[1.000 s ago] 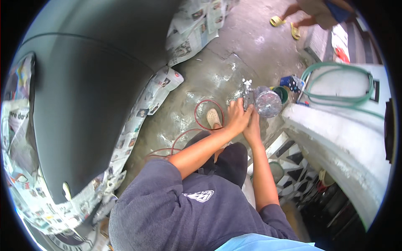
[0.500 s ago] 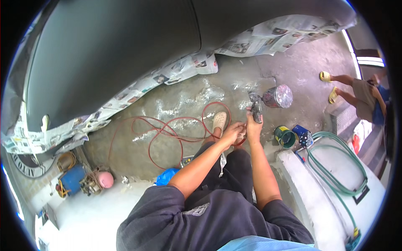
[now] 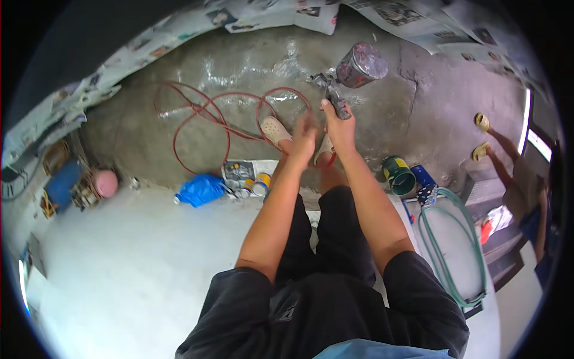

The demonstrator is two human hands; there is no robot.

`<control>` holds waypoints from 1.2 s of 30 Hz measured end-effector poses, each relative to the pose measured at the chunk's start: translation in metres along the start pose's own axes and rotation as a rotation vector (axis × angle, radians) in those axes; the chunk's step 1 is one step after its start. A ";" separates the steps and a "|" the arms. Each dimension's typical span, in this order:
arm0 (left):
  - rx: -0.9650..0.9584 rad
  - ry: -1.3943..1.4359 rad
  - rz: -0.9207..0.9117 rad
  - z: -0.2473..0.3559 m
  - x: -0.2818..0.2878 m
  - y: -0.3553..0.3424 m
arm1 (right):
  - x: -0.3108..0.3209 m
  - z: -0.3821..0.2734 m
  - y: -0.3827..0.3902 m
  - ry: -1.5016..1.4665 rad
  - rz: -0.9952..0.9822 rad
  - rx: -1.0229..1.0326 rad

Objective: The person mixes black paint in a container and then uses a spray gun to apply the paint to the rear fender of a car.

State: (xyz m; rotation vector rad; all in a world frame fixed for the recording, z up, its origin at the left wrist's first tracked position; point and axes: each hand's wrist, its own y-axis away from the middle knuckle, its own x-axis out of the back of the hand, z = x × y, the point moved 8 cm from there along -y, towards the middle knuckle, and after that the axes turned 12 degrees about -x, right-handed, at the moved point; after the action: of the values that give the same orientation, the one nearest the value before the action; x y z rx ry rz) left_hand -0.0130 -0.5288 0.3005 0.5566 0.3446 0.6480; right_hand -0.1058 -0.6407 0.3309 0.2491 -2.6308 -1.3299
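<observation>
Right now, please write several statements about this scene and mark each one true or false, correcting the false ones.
1. The right hand holds a grey metal spray gun. True.
2. The crumpled blue plastic bag lies to the right of the pale perforated clogs. False: the bag lies to their left.
3. The thin red hose lies in loops on the grey concrete floor. True.
4. The left hand is inside the round green can. False: the left hand is well apart from the can.
5. The other person at the right wears yellowish slippers. True.
</observation>
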 end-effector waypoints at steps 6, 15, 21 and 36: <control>-0.434 -0.802 -0.277 0.137 0.035 -0.058 | -0.052 0.014 -0.022 0.396 -0.127 0.235; -0.120 -0.774 -0.321 0.144 0.126 -0.088 | -0.151 -0.003 0.004 0.739 -0.261 0.315; -0.129 -0.727 -0.261 0.138 0.159 -0.080 | -0.176 0.007 0.008 0.866 -0.322 0.304; -0.082 -0.735 -0.283 0.125 0.162 -0.069 | -0.170 0.016 0.019 0.858 -0.326 0.280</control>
State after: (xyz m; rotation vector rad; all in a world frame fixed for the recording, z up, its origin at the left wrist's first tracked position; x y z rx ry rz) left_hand 0.1986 -0.5161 0.3393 0.6144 -0.2911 0.1545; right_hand 0.0536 -0.5780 0.3220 1.0551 -2.0439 -0.6626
